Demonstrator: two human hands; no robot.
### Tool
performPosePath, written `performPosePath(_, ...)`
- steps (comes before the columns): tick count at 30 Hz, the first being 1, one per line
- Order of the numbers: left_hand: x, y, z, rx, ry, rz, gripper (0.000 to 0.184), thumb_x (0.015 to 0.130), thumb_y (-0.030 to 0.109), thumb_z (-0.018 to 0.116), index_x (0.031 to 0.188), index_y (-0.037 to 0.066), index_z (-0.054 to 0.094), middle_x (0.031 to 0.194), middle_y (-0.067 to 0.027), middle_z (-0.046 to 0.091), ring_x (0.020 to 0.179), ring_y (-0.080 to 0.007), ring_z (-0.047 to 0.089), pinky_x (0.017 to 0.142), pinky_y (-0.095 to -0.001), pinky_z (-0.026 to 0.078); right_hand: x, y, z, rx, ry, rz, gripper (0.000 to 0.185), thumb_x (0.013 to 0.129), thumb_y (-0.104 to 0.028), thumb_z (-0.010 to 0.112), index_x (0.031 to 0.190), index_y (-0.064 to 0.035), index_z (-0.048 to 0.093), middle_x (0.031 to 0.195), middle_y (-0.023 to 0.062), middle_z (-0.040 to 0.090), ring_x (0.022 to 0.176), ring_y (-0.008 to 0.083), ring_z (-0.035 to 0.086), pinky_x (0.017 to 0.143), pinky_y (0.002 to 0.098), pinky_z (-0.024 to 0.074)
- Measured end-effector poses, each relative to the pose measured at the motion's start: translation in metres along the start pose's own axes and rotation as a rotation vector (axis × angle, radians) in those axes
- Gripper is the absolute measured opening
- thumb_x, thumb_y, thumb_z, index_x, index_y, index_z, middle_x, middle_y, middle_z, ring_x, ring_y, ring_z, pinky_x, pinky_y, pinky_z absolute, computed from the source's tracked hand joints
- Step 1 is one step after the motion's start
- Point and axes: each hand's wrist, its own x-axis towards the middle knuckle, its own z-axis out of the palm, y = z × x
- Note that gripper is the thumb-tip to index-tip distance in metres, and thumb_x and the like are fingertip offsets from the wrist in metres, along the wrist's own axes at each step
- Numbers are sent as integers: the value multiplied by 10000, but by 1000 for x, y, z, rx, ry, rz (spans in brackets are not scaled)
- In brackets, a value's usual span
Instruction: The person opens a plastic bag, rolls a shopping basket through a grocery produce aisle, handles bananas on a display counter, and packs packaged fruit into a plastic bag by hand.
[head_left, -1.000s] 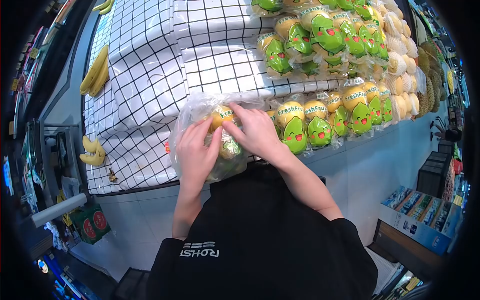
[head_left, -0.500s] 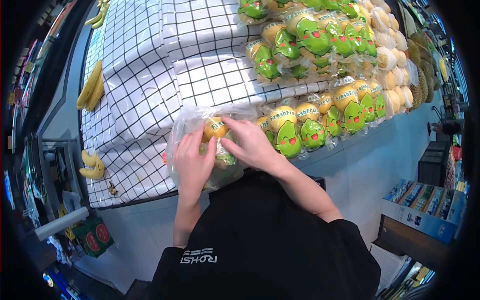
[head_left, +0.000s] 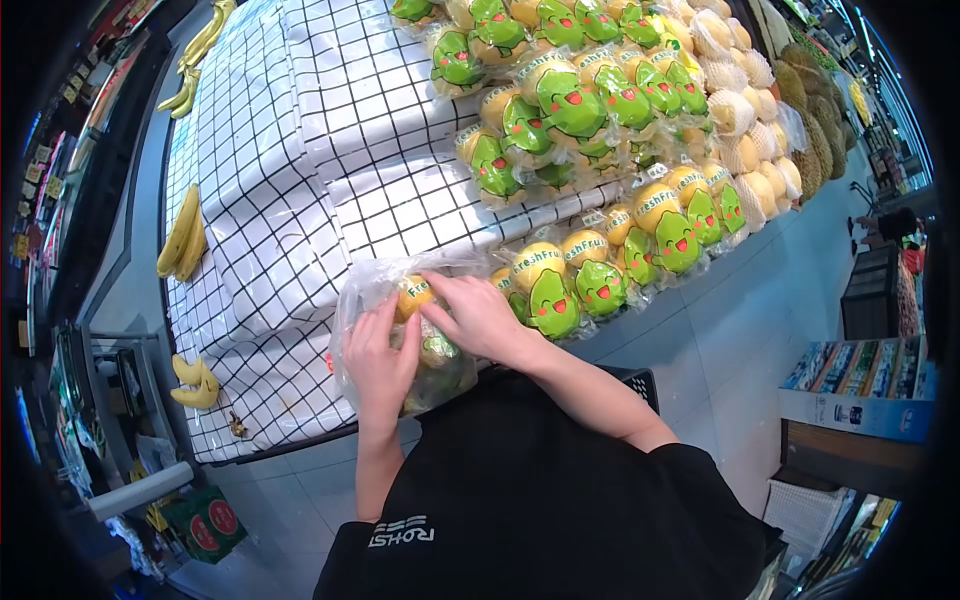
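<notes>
Close to the table's front edge, a clear plastic bag (head_left: 352, 295) holds round yellow-orange fruit in printed packs. One fruit pack (head_left: 416, 297), with green lettering on its wrapper, shows between my hands. My left hand (head_left: 380, 360) lies along its left side, fingers curved against the plastic. From the right, my right hand (head_left: 478, 318) presses on the same pack, fingertips near its top and thumb lower down. The lower part of the bag's contents is partly hidden by my hands and the crinkled plastic.
Similar packed fruit (head_left: 552, 285) stands in a row just right, with stacked packs (head_left: 570, 100) behind. Farther right are net-wrapped fruit (head_left: 735, 115) and durians (head_left: 815, 120). Bananas (head_left: 183, 240) lie along the left edge of the checked cloth (head_left: 390, 215). A black basket (head_left: 640, 385) shows beside me.
The view has shifted, so the table and packs sit lower and farther left. Both hands stay on the same fruit pack, with little change in their grip.
</notes>
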Motion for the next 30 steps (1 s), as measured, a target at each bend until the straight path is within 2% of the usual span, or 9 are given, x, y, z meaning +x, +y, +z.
performPosePath(4, 0, -3, 3, 22, 39, 66, 348, 826, 196, 701, 1135, 43, 654, 978, -89, 684, 904, -256, 632, 792, -379, 459, -2, 0, 1, 4, 17, -5, 485, 898, -283, 614, 1263, 31, 547, 1015, 214, 670, 947, 387, 625, 824, 462, 481)
performPosePath(6, -1, -3, 3, -19, 52, 54, 336, 835, 203, 703, 1127, 44, 661, 905, -111, 670, 849, -283, 627, 780, -382, 444, -6, 3, 6, 11, 67, -49, 493, 901, -284, 614, 1266, 38, 539, 1049, 217, 664, 961, 388, 621, 841, 462, 474)
performPosePath(15, 0, 2, -1, 2, 35, 47, 344, 831, 215, 707, 1129, 47, 665, 895, -118, 667, 833, -281, 626, 777, -383, 442, -20, 2, 7, 14, 123, -90, 477, 925, -255, 581, 1271, 69, 523, 1196, 234, 612, 1093, 379, 583, 940, 448, 443)
performPosePath(16, 0, 3, -1, -1, 36, 58, 344, 831, 215, 707, 1129, 47, 665, 895, -118, 667, 833, -281, 626, 777, -383, 442, -20, 4, 11, 9, 159, -124, 481, 932, -286, 563, 1275, 48, 518, 1169, 238, 614, 1059, 379, 589, 915, 462, 439)
performPosePath(22, 1, 1, -1, -22, 13, 76, 343, 827, 210, 710, 1128, 51, 667, 921, -122, 671, 850, -283, 625, 790, -385, 436, -26, -4, 4, 24, 79, -32, 489, 964, -281, 525, 1312, 61, 493, 1291, 228, 559, 1207, 364, 523, 1004, 449, 398)
performPosePath(24, 0, 1, -2, 0, -27, 50, 366, 833, 239, 702, 1140, 44, 658, 1029, -97, 685, 930, -263, 632, 825, -386, 440, -29, -5, 4, 41, 70, -21, 508, 977, -311, 506, 1334, 50, 476, 1317, 232, 538, 1243, 369, 494, 1032, 455, 378)
performPosePath(27, -1, -2, 1, 13, -6, 82, 369, 827, 243, 711, 1134, 44, 660, 1029, -103, 686, 925, -266, 634, 822, -387, 438, -37, -5, 2, 29, 80, -29, 516, 974, -311, 514, 1346, 44, 465, 1320, 236, 533, 1248, 379, 487, 1046, 458, 369)
performPosePath(28, -2, -2, 2, 5, -21, 93, 369, 827, 243, 711, 1134, 44, 660, 1029, -103, 686, 925, -266, 634, 822, -387, 438, -40, -8, 0, 23, 140, -64, 479, 955, -273, 524, 1299, 58, 488, 1248, 238, 564, 1193, 382, 517, 1015, 471, 383)
performPosePath(30, -1, -3, 3, 37, -14, 85, 373, 825, 245, 718, 1136, 46, 661, 1022, -109, 686, 922, -267, 636, 817, -387, 435, -45, -11, -8, 14, 147, -69, 479, 952, -278, 531, 1299, 50, 490, 1244, 236, 566, 1190, 382, 519, 1017, 469, 382)
